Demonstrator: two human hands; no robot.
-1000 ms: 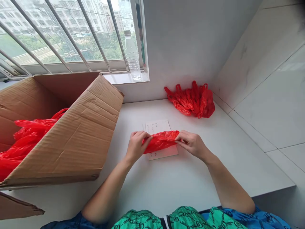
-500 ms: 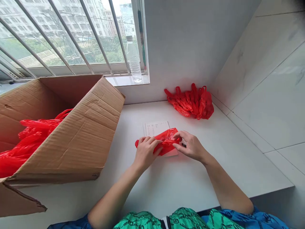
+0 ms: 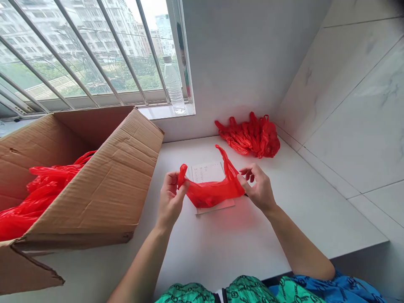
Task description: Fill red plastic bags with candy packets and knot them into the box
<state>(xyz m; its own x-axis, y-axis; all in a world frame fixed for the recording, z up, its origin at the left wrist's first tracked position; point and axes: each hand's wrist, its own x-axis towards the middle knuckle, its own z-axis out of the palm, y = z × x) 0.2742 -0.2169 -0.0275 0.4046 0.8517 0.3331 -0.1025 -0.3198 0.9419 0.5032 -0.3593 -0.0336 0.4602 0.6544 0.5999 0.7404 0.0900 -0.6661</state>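
Observation:
A folded red plastic bag (image 3: 212, 190) hangs stretched between both hands, lifted a little above the white counter (image 3: 227, 240). My left hand (image 3: 169, 200) pinches its left end, where a handle loop sticks up. My right hand (image 3: 257, 188) pinches the right end, and the other handle stands up beside it. Under the bag lies a white card (image 3: 206, 173) with small print.
An open cardboard box (image 3: 94, 185) holding loose red bags (image 3: 38, 193) lies on the left. A pile of folded red bags (image 3: 251, 134) sits at the back by the wall. A clear water bottle (image 3: 173, 84) stands on the window sill. Tiled wall rises on the right.
The bag was bunched flat on the card under both hands; now the hands have moved apart and lifted it, with both handle ends sticking up.

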